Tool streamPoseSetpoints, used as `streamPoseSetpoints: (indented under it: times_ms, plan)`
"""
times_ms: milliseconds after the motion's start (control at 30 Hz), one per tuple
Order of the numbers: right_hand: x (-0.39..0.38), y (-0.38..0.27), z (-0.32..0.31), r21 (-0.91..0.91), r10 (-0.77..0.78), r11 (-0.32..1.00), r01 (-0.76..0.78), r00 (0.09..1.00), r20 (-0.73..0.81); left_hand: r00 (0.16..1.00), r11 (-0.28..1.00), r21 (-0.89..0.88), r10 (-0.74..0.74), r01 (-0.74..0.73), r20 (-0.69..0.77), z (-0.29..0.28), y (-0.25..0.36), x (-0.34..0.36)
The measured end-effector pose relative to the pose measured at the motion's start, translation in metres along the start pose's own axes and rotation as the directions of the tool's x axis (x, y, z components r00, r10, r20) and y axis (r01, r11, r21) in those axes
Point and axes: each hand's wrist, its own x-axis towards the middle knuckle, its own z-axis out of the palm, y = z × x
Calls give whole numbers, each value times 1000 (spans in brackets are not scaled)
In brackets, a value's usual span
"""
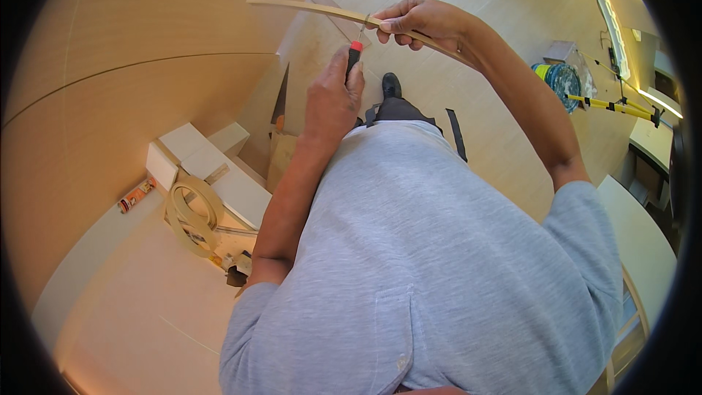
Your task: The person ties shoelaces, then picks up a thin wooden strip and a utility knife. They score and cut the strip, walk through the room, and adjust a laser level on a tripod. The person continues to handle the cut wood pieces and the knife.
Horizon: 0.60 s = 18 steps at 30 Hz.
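Note:
A long, thin, pale wood-coloured strip [314,7] runs across the top middle, bending slightly. My right hand [424,22] is closed around its right part, thumb and index finger pinching it near the middle. The strip's left end juts out free in front of the wooden panel. My left hand [335,99] is wrapped round a tool with a black and red handle [355,55]. From the handle a thin metal shaft [361,32] points up to the strip, beside my right fingertips. I cannot tell the exact shape of its tip.
A large wooden panel [183,14] stands at the left. Below it lie white boards [212,153], coiled edging strip [194,212] and an orange cartridge tube [137,195]. At the right are a blue bucket [561,86] and yellow-black poles [610,106]. My dark shoe [392,85] is on the floor.

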Motion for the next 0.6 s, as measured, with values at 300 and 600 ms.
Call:
streamPoseSetpoints:
  times_ms: [300, 600]
  plan:
    - [2, -4, -1, -83, -31, 996, 32, 999, 9, 998, 998, 43, 38, -36, -40, -1, 1, 0]
    - [-6, -4, 11, -197, -109, 976, 93, 991, -72, 999, 998, 63, 27, -25, -20, -6, 6, -2]
